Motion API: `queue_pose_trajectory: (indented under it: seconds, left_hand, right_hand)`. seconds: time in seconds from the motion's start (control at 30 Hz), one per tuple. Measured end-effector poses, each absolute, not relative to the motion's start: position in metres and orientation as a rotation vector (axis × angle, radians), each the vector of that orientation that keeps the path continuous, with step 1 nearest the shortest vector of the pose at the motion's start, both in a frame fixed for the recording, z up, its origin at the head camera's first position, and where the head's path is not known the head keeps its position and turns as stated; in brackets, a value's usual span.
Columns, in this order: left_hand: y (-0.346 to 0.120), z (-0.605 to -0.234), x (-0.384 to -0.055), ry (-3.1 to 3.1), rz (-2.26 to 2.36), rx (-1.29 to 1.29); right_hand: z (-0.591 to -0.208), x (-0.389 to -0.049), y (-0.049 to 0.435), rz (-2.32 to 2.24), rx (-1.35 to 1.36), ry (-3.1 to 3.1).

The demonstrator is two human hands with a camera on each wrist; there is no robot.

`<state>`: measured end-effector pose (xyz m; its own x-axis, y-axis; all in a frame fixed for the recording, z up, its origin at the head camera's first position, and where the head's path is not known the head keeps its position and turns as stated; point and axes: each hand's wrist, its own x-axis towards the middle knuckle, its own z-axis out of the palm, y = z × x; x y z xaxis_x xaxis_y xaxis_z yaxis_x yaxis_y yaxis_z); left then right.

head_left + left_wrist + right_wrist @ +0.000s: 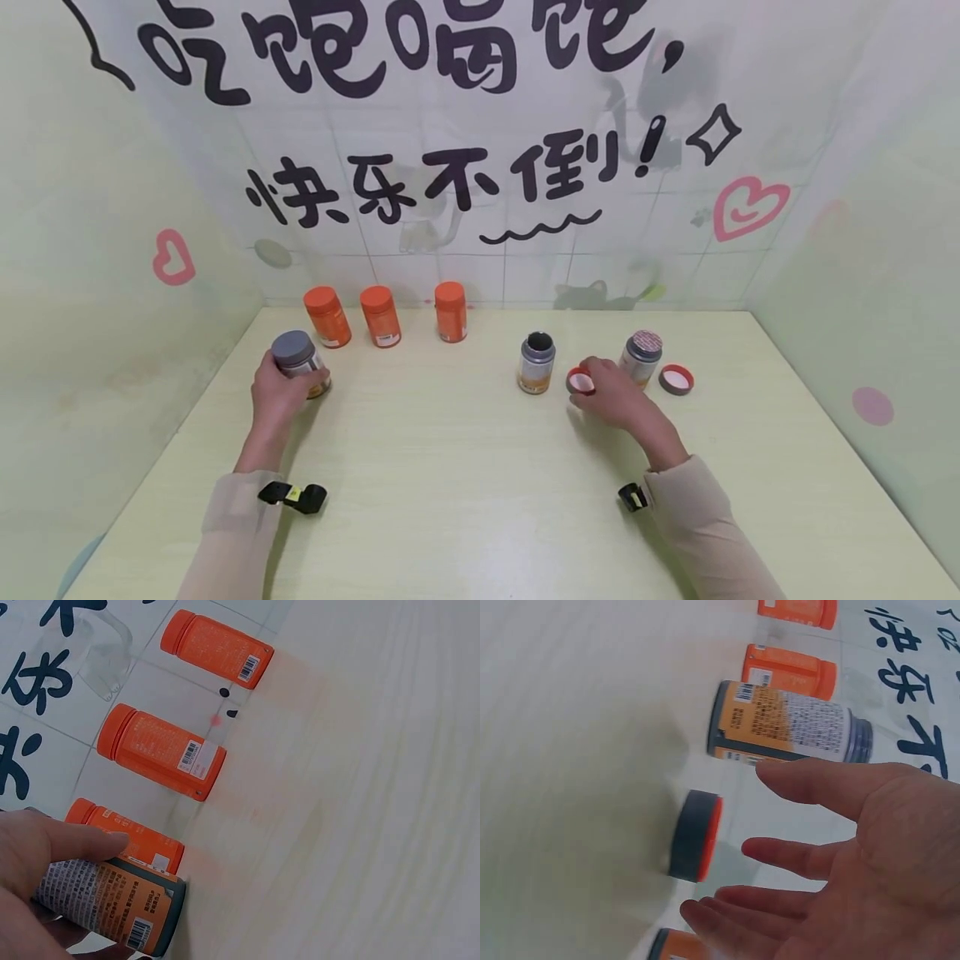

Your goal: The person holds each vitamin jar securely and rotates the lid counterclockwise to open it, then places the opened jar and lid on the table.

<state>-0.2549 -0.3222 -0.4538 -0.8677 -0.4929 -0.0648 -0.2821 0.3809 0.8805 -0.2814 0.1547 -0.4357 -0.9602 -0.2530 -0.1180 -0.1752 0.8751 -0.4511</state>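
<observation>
My left hand (276,393) grips a grey-lidded jar (294,348) at the left of the table; its label with orange band and barcode shows in the left wrist view, thumb (90,844) along its side. The right hand (617,400) hovers with spread fingers at a grey lid with red inside (581,382), which lies inner side up. In the right wrist view, a gap shows between the fingers and that lid (695,836). Left of it stands an uncapped jar (536,373), mouth showing dark. Behind the right hand stands another lidless jar (642,350), a patterned seal over its mouth.
A second grey-and-red lid (677,379) lies inner side up at the right. Along the back wall stand three orange jars with lids on: left (327,318), middle (381,317) and right (451,313). Printed walls enclose the pale table (457,467) at the back and sides.
</observation>
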Motion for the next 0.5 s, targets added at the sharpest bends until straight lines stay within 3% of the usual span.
queue_pose_trajectory:
  seconds: [0.5]
  left_hand:
    - [-0.316,-0.454,-0.252,-2.383,-1.493,0.675]
  right_hand:
    - [-0.391,-0.255,0.156,-0.718,-0.322,2.92]
